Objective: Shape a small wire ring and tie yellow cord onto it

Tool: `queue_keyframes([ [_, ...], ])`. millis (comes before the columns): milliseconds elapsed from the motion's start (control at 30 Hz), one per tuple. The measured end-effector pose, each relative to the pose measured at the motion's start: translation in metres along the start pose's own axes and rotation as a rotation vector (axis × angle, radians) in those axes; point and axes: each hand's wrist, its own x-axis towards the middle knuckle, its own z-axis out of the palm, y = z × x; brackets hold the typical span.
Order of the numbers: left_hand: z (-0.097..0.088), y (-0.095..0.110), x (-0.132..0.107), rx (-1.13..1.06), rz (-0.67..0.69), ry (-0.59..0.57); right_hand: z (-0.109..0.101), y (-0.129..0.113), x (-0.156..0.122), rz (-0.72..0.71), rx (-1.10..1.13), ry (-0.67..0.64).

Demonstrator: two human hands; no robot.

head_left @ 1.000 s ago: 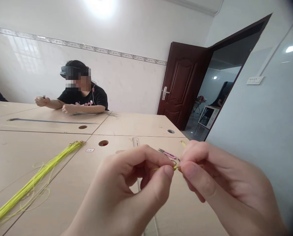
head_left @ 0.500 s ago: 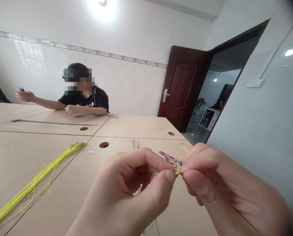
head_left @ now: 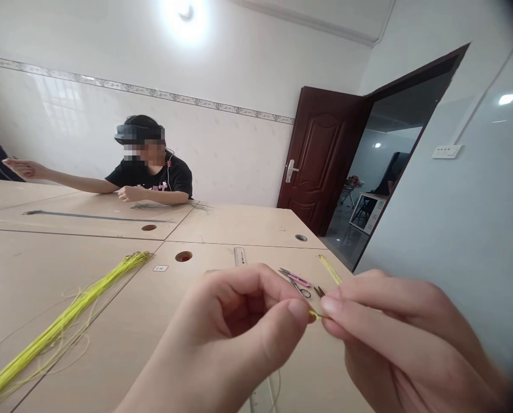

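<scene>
One short yellow thread (head_left: 319, 315) lies sideways, its long axis nearly level, pinched at both ends. From here I read the left hand (head_left: 234, 327) curled, thumb on the near end, and the right hand (head_left: 403, 338) gripping the other end in its fingertips. Pink-handled scissors (head_left: 297, 280) lie just beyond on the desk (head_left: 243, 226).

Yellow thread (head_left: 318, 314) between both hands (head_left: 234, 338)

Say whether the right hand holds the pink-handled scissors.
No, the pink-handled scissors lie apart on the table, while the right hand pinches a yellow thread.
</scene>
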Motion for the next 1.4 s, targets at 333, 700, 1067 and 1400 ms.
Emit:
queue_keyframes([
  [333, 0.008, -0.011, -0.003, 0.726, 0.607, 0.360, 0.005, -0.008, 0.016, 0.560, 0.593, -0.124],
  [700, 0.011, -0.018, -0.002, 0.608, 0.771, 0.392, -0.003, -0.006, 0.021, 0.641, 0.697, -0.227],
  [1067, 0.025, 0.006, -0.008, -0.003, 0.083, 0.324, 0.004, -0.017, 0.014, 0.615, 0.655, -0.082],
  [1400, 0.009, -0.009, 0.003, 0.021, 0.202, 0.170, 0.009, -0.020, 0.017, 0.578, 0.661, 0.040],
])
